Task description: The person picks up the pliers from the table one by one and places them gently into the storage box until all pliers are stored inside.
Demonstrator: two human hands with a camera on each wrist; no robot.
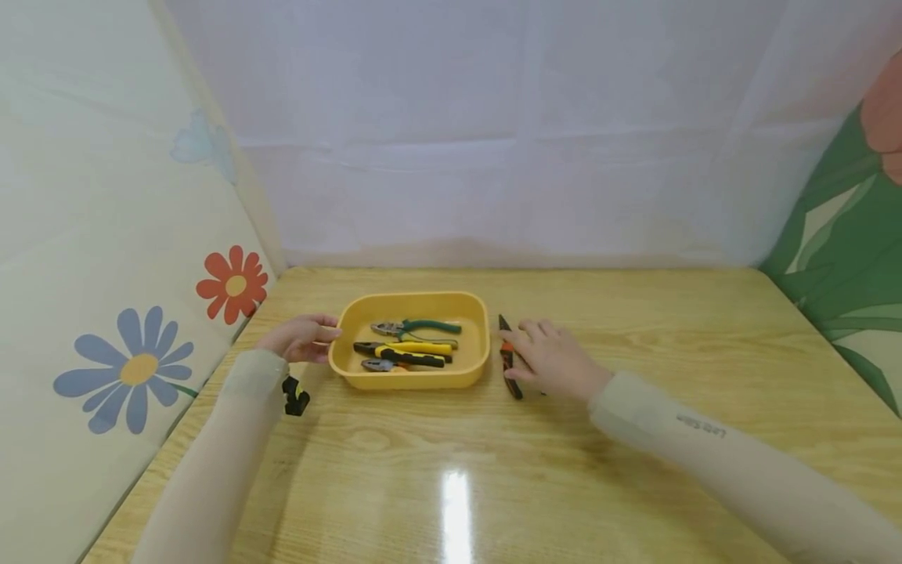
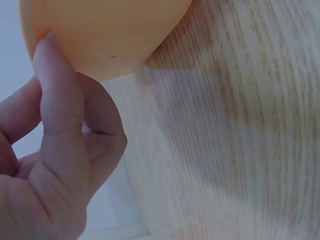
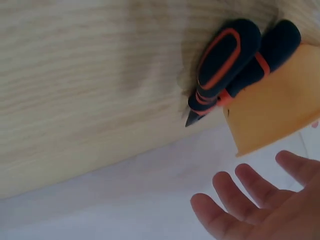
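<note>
A yellow plastic tray [image 1: 409, 381] stands on the table with several pliers in it. At its left end my left hand [image 1: 304, 338] holds the rim, fingers bent; the left wrist view shows the thumb against the tray wall [image 2: 115, 35]. To the right of the tray lie black-and-orange long-nose pliers [image 1: 508, 360], their dark tip pointing away from me. My right hand [image 1: 557, 362] hovers over these pliers with its fingers spread. In the right wrist view, the pliers' handles [image 3: 227, 60] lie apart from the fingers.
Inside the tray are green-handled pliers [image 1: 430, 325], yellow-and-black pliers [image 1: 405, 354] and smaller pliers [image 1: 380, 366], partly hidden by the front wall. The wooden table [image 1: 395, 470] ends at a pale cloth backdrop [image 1: 451, 196]. A small black-and-yellow object [image 1: 295, 397] shows beside the left wrist.
</note>
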